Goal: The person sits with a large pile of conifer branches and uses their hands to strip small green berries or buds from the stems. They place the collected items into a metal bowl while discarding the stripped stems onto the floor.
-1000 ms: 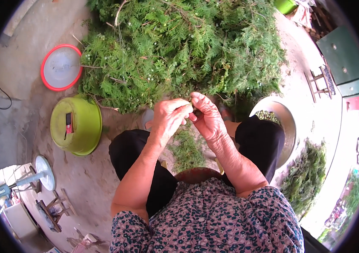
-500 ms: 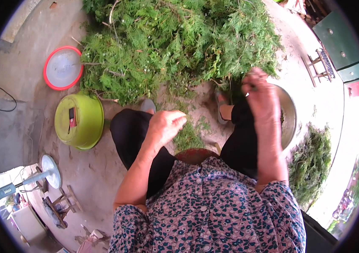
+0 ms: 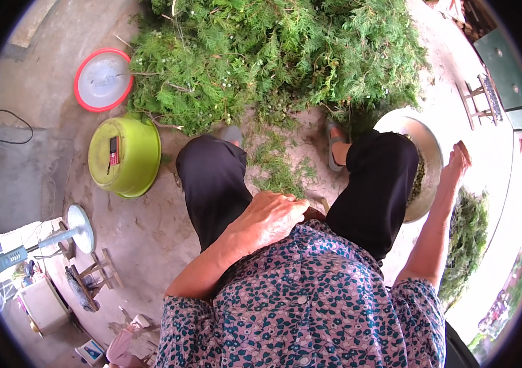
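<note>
My left hand (image 3: pixel 273 216) is held before my lap with its fingers curled together; whatever they may hold is hidden. Out to the right, my right hand (image 3: pixel 457 162) is just past the outer rim of a wide metal basin (image 3: pixel 434 147). Its fingers are stretched out, with nothing visible in them. Small greenish round bits (image 3: pixel 419 179) lie in the basin, partly hidden by my right knee. In front of my feet a big heap of green conifer branches (image 3: pixel 273 58) covers the ground, with loose sprigs (image 3: pixel 278 172) scattered between my legs.
At the left stand an upturned lime-green tub (image 3: pixel 135 156) with a small dark and red object (image 3: pixel 114 151) on it, and a red-rimmed round lid (image 3: pixel 102 80). A fan (image 3: pixel 81 228) and low stools (image 3: pixel 98 270) are farther left. More cut branches (image 3: pixel 466 245) lie right of the basin.
My right hand has swung outward to the right, from above my knee to beyond the basin. My left hand has drawn back toward my lap. The view has shifted slightly.
</note>
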The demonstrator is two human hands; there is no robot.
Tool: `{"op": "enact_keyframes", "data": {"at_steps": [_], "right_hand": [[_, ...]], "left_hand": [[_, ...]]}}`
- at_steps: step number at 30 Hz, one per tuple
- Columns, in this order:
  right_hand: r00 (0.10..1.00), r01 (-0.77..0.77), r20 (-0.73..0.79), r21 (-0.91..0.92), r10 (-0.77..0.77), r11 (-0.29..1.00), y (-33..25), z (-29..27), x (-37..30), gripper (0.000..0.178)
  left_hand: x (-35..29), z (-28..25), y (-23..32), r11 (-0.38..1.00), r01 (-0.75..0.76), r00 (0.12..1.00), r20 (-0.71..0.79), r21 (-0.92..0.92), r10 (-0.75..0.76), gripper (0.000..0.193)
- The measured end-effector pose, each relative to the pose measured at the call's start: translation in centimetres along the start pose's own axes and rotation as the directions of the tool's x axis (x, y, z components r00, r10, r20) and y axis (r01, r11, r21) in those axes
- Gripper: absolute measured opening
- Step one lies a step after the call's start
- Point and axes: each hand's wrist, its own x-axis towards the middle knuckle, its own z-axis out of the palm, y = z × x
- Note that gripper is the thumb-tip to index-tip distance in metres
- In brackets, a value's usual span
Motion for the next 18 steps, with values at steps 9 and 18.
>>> {"op": "enact_keyframes", "data": {"at_steps": [9,18], "right_hand": [[0.785,-0.541,0.596,0.53,0.166,0.654,-14.3,16.2,-10.7,0.014],[0.289,0.269,0.953,-0.17,0.088,0.948,-3.6,33.0,-25.0,0.026]], "left_hand": [[8.0,-4.4,-0.3,0.891,-0.008,0.987,-0.141,0.454,0.081,0.009],[12.2,-3.8,-4.7,0.923,-0.165,0.949,-0.199,0.347,0.244,0.033]]}}
